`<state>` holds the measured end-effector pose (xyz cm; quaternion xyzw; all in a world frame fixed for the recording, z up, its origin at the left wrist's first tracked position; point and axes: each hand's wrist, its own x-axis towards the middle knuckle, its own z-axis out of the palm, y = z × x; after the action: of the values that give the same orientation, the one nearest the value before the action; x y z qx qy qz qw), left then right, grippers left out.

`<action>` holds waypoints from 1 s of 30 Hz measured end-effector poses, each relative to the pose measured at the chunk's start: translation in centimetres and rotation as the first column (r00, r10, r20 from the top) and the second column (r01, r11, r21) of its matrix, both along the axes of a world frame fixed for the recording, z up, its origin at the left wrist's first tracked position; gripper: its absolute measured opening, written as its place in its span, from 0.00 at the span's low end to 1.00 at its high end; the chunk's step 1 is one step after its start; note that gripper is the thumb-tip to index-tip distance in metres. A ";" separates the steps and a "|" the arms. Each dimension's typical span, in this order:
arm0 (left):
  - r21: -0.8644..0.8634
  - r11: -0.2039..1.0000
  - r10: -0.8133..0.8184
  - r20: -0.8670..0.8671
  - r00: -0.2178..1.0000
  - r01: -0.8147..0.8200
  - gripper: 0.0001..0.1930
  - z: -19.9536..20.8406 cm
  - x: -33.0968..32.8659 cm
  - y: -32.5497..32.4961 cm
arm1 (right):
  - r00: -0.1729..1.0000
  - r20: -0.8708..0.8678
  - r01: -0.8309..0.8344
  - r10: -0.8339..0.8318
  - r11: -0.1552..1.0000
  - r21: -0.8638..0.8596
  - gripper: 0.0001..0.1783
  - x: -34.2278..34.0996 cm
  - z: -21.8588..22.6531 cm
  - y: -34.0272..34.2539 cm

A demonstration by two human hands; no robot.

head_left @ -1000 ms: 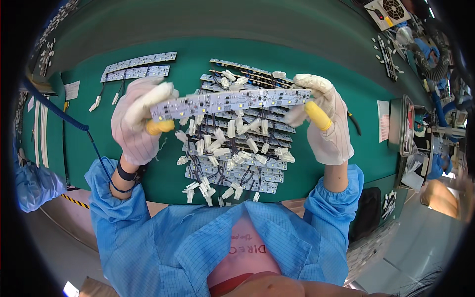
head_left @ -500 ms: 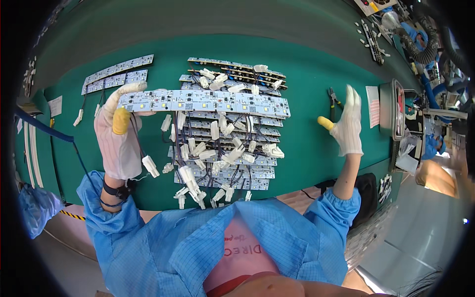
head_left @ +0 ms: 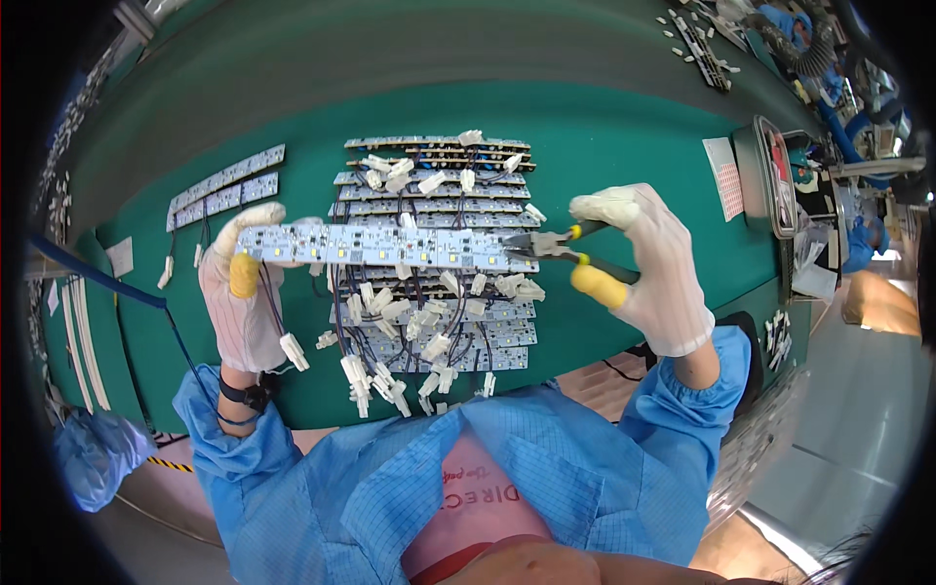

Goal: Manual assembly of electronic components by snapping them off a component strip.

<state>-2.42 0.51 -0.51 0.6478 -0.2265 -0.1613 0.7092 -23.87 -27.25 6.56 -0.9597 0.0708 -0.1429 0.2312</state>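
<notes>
My left hand, in a white glove with a yellow thumb cot, pinches the left end of a long white LED circuit board. A wire with a white plug hangs from that end. In my right hand, gloved alike, are cutting pliers with black and yellow handles. Their jaws are apart and lie at the board's right end; whether they touch it I cannot tell. Beneath the held board, rows of similar boards lie stacked on the green mat, with many white plugs and dark wires tangled over them.
Separate LED strips lie at the far left of the mat. To the right are a printed sheet and a metal tray. A blue cord crosses the left side. Behind the mat runs a dark band.
My right hand was open beside the pliers lying on the mat; now it holds them at the board's right end. The held board sits slightly lower in the picture.
</notes>
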 end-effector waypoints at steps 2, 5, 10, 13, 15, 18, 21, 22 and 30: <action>-0.015 0.999 0.034 -0.032 0.999 -0.034 0.26 0.1 -0.2 -0.3 | 0.996 0.068 -0.040 0.050 0.990 -0.138 0.25 0.3 0.2 0.0; -0.012 0.999 -0.051 0.005 0.999 0.051 0.25 -1.0 0.8 1.5 | 0.998 -0.017 -0.063 0.061 0.987 -0.150 0.28 0.3 0.8 -0.2; 0.010 0.997 -0.082 0.065 0.995 0.081 0.23 -1.5 1.1 1.7 | 0.983 -0.176 -0.050 0.046 0.999 -0.020 0.24 0.6 1.5 -0.1; 0.045 0.999 -0.011 0.008 1.000 0.011 0.25 -0.4 0.5 0.6 | 0.978 -0.193 -0.086 0.082 0.996 -0.013 0.20 0.8 0.5 -0.6; 0.052 0.998 0.021 0.009 1.000 -0.021 0.24 -0.5 0.4 0.6 | 0.996 -0.080 -0.017 0.031 0.985 0.173 0.17 1.5 -0.4 -1.7; 0.062 0.997 0.036 0.019 0.999 -0.037 0.24 -0.1 0.4 0.8 | 0.962 0.002 0.265 -0.273 0.930 -0.256 0.20 1.2 -4.3 -7.7; 0.029 1.000 -0.006 0.104 0.995 0.003 0.27 0.1 0.7 0.4 | 0.877 0.000 0.371 -0.480 0.678 -0.634 0.28 -1.6 -10.0 -13.4; 0.032 0.999 0.016 0.099 0.995 -0.019 0.27 0.2 0.9 0.5 | 0.899 0.063 0.346 -0.433 0.616 -0.708 0.30 -1.6 -10.6 -13.3; -0.039 0.999 -0.011 -0.074 0.997 0.008 0.28 -0.1 0.9 0.5 | 0.986 -0.019 -0.046 0.168 0.379 0.924 0.28 4.6 -0.5 1.2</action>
<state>-1.53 1.03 -0.57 0.6266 -0.2061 -0.1842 0.7286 -19.25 -26.10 6.03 -0.6796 0.0884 -0.0115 0.7282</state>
